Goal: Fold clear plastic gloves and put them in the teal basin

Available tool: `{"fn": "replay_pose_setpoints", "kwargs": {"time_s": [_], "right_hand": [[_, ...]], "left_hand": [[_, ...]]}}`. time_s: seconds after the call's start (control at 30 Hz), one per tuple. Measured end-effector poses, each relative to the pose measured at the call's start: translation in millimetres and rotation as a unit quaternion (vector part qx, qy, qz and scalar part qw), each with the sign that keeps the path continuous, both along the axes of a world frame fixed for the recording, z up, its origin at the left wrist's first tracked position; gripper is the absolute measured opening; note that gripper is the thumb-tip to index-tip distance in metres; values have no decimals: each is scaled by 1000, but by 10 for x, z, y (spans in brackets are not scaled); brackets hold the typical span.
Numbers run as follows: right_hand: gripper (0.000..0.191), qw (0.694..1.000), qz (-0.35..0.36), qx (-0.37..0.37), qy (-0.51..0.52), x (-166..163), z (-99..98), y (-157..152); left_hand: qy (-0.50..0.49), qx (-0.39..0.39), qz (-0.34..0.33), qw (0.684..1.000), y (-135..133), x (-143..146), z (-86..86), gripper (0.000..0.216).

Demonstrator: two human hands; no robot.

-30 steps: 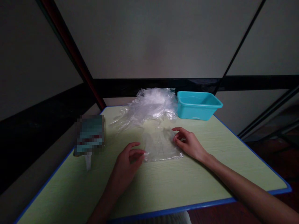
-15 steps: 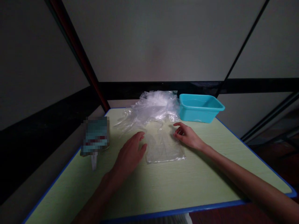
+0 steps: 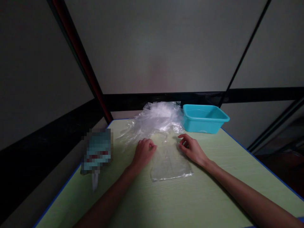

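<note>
A clear plastic bag (image 3: 172, 166) with handles lies flat on the table in front of me. My left hand (image 3: 144, 154) is at its upper left edge, fingers curled and thumb against the index finger, closed on the bag's edge as far as I can see. At the upper right edge rests my right hand (image 3: 193, 151), loosely bent, with a gap between index finger and thumb. Just beyond both hands spreads a loose heap of clear plastic bags (image 3: 161, 117).
A turquoise plastic basin (image 3: 205, 125) stands at the back right of the pale green table (image 3: 171, 202), which has a blue edge. A pixelated package (image 3: 98, 150) with a white strip below it lies at the left. Behind the table rises a grey panelled wall (image 3: 163, 47).
My left hand has moved right and its fingers have gone from spread to curled at the bag's edge. My right hand holds its place by the bag. The view has tilted up slightly.
</note>
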State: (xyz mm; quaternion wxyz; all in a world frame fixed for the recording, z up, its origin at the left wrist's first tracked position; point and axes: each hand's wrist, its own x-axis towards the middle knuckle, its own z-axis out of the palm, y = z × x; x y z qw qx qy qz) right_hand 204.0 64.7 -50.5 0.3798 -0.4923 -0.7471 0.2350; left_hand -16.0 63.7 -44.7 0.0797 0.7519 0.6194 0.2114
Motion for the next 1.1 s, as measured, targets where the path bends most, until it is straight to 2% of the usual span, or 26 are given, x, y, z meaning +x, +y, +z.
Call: {"fn": "replay_pose_setpoints", "kwargs": {"time_s": [0.27, 0.47, 0.77, 0.97, 1.1], "right_hand": [[24, 1000, -17, 8, 9, 3, 16, -45], [23, 1000, -22, 11, 13, 12, 36, -85], [23, 1000, -26, 11, -6, 31, 33, -95], [23, 999, -25, 21, -29, 38, 10, -80], [25, 998, -28, 39, -45, 45, -22, -65]], "left_hand": [[4, 23, -12, 1000, -57, -16, -71, 21], [-48, 32, -15, 998, -50, 16, -71, 21], [-122, 5, -24, 992, -67, 45, -49, 18], [-122, 11, -28, 992, -24, 47, -68, 18], [-106, 43, -22, 993, -17, 54, -50, 13]]}}
